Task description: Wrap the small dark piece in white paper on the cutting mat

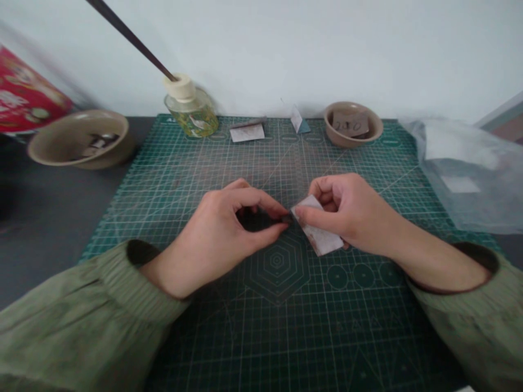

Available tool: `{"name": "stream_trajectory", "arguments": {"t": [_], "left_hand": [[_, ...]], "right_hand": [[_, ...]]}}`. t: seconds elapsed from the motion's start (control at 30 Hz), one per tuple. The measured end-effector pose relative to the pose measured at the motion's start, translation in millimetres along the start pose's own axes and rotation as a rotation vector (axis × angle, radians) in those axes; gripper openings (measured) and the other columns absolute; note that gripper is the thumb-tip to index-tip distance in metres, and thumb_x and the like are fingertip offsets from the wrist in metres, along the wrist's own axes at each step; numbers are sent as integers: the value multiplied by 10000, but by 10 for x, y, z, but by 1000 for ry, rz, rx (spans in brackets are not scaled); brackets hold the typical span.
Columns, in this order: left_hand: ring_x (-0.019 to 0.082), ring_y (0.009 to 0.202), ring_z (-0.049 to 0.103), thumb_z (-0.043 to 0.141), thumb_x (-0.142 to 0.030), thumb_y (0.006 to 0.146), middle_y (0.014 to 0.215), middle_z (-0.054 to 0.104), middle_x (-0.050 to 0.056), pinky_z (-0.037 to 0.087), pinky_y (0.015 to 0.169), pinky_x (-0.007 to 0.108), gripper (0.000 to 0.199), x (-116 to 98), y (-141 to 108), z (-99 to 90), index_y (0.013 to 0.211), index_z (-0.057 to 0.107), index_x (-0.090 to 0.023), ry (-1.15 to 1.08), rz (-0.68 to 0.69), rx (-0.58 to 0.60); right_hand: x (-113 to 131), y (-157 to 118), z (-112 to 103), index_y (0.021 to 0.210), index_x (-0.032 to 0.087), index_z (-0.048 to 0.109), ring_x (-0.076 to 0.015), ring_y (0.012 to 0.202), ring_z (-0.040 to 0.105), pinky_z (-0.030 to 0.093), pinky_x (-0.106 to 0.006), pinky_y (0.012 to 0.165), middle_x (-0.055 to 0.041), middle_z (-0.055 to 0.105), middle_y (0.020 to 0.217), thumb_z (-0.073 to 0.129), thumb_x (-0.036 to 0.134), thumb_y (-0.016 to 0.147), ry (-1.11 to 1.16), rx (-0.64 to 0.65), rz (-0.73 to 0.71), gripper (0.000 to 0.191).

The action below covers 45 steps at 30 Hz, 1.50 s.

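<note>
Above the green cutting mat (196, 179), my left hand (229, 228) pinches a small dark piece (288, 218) between thumb and forefinger. Close to its right, my right hand (347, 209) grips a pale, whitish card (322, 239) with the thumb on its face. The dark piece is at the card's left edge; whether the two touch is hard to tell. The card tilts down toward the right, and its upper part is partly covered by my right fingers.
At the back stand a bottle (192, 111) with a dark stick, a folded card (247, 132), a small folded piece (300, 121) and a bowl (353, 139) holding cardboard. A larger bowl (77, 155) and red package (28, 98) are left; a plastic bag (478, 174) lies right.
</note>
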<state>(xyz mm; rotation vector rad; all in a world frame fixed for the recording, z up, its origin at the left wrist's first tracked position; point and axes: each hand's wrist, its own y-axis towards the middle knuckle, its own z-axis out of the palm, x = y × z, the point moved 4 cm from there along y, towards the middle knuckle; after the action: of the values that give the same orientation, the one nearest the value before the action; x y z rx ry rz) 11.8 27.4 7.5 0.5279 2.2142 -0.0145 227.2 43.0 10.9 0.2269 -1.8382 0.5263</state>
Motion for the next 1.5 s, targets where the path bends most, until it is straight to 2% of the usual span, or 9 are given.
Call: {"name": "stream_trajectory", "arguments": {"t": [0.1, 0.3, 0.63, 0.83, 1.0, 1.2, 1.5], "left_hand": [[194, 829, 727, 913, -329, 895, 935, 821, -5, 551, 782, 356, 93, 21, -2, 1, 984, 901, -308, 15, -22, -4], [193, 787, 709, 903, -277, 868, 883, 815, -8, 547, 815, 380, 59, 24, 1, 7, 922, 898, -297, 10, -43, -10], [202, 803, 714, 926, -280, 841, 901, 806, 3, 546, 776, 377, 81, 47, 4, 9, 918, 909, -296, -21, -50, -16], [215, 808, 713, 899, -257, 842, 837, 805, 0, 568, 844, 401, 44, 12, 14, -1, 878, 894, -283, 1, -55, -10], [205, 780, 702, 909, -257, 829, 854, 802, -6, 545, 778, 377, 76, 16, 15, 0, 892, 905, -298, -1, -54, -19], [187, 747, 679, 914, -267, 840, 844, 801, -16, 549, 879, 423, 48, 16, 18, 4, 881, 892, -279, -7, -46, -16], [200, 777, 698, 916, -270, 829, 874, 798, -2, 491, 730, 381, 69, 16, 12, -1, 896, 905, -285, -2, -71, -21]], "right_hand": [[5, 8, 14, 745, 214, 601, -85, 409, 496, 319, -208, 360, 74, 594, 542, 870, 233, 844, -10, 5, -15, 287], [-20, 20, 54, 768, 202, 631, -93, 482, 523, 337, -221, 432, 51, 635, 585, 858, 212, 857, -63, 4, -59, 243], [-5, 35, 83, 763, 198, 645, -103, 517, 537, 353, -232, 458, 36, 651, 613, 843, 193, 847, -96, 11, -72, 215], [2, 36, 82, 757, 202, 635, -114, 527, 544, 365, -243, 474, 26, 651, 612, 831, 230, 861, -125, 9, -78, 223], [5, 37, 77, 758, 202, 637, -115, 537, 540, 362, -250, 479, 22, 654, 622, 823, 249, 874, -130, -10, -98, 223], [0, 55, 91, 758, 202, 630, -116, 571, 546, 373, -253, 501, 26, 644, 641, 826, 243, 880, -137, -24, -135, 235], [19, 34, 88, 747, 204, 617, -107, 551, 524, 356, -253, 486, 35, 631, 622, 827, 222, 875, -152, -9, -143, 247]]}}
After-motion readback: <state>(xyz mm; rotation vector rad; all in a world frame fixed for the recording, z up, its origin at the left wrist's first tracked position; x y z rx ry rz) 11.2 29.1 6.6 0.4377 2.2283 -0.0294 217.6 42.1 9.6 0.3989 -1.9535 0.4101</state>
